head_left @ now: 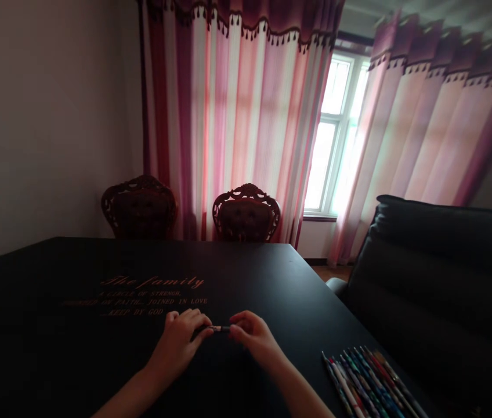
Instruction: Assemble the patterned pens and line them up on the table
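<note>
Both my hands rest near the front middle of a black table point(76, 325). My left hand point(180, 339) and my right hand point(250, 335) each pinch one end of a short thin pencil-like stick point(217, 329) held level between them, just above the tabletop. Fingers of both hands are curled closed around its ends. The room is dim, so the stick's detail is hard to make out. A row of several patterned pencils point(368, 380) lies on the table to the right of my right forearm.
Gold lettering point(150, 295) is printed on the tabletop beyond my hands. Two carved dark chairs point(139, 206) point(246, 212) stand at the far edge. A black sofa point(437, 273) sits close on the right. Striped curtains point(237, 116) and a bright window point(335, 133) fill the back.
</note>
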